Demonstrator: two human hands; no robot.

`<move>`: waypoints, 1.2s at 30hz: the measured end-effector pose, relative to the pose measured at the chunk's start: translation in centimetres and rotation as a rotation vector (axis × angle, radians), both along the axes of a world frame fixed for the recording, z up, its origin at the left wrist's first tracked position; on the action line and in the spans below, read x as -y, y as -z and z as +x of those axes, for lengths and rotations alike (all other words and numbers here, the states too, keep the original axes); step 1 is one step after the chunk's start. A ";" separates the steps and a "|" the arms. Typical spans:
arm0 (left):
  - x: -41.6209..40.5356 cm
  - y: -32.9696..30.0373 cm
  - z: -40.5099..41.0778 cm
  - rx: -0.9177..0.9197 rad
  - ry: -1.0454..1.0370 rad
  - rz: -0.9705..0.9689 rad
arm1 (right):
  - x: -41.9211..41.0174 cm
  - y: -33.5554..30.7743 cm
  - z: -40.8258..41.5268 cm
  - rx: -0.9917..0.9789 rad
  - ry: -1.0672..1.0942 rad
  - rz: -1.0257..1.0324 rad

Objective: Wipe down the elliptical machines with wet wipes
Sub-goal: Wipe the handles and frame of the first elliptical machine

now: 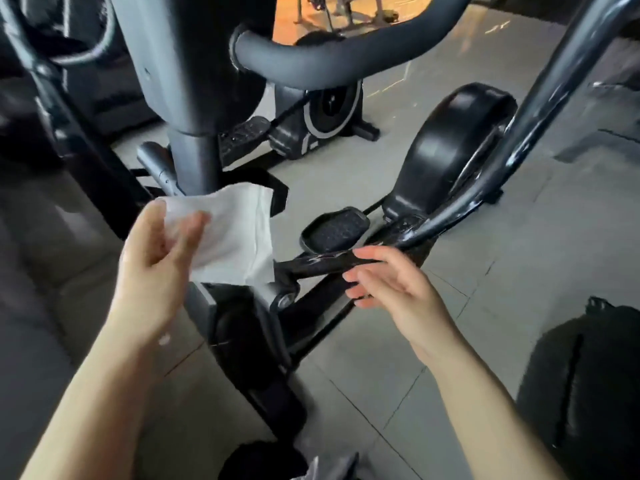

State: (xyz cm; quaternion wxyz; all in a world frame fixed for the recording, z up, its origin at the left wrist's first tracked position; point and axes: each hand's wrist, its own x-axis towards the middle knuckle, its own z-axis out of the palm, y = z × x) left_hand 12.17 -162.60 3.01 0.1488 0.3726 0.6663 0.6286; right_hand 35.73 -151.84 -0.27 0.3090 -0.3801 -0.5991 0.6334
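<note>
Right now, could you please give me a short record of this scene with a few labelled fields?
setting: grey tiled floor with black exercise machines
wipe: white wet wipe, unfolded, held up in front of the black centre column
left hand: grips the wipe's left edge
right hand: empty, fingers straight, over the glossy black pedal arm; contact unclear
pedal: black textured oval foot pedal, beyond the right hand
handlebar: dark padded curved handlebar, above

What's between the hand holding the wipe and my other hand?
In the head view, the black pedal arm of the elliptical crosses the gap between the left hand, which holds the white wipe, and the open right hand.
</note>
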 end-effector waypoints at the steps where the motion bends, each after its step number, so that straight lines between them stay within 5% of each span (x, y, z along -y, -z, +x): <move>1: -0.2 0.4 1.2 -0.138 0.011 -0.073 | 0.1 0.2 0.7 0.003 -0.015 -0.024; 9: -5.5 10.0 8.3 -0.972 0.391 -0.501 | 1.8 3.5 6.1 0.071 -0.015 -0.229; 12: -6.1 9.1 8.2 -0.841 0.457 -0.517 | 1.8 4.1 7.0 0.093 0.003 -0.283; 15: -7.7 8.7 8.0 -0.850 0.225 -0.528 | 1.3 4.2 7.1 0.100 0.029 -0.259; 19: -9.6 9.3 9.1 -1.094 0.126 -1.096 | 0.9 3.7 7.2 0.111 0.103 -0.208; 22: -9.9 10.3 9.9 -1.167 0.145 -1.091 | 0.8 3.7 6.9 0.107 0.158 -0.197; 28: -14.5 11.3 13.3 -1.110 0.160 -0.566 | 0.3 3.7 6.1 0.087 0.249 -0.184; 31: -15.6 11.4 14.0 -1.028 0.280 -0.506 | 0.2 3.4 6.7 0.078 0.303 -0.150; 36: -14.6 12.5 12.0 -1.160 0.275 -0.532 | -0.6 3.1 7.1 0.104 0.284 -0.126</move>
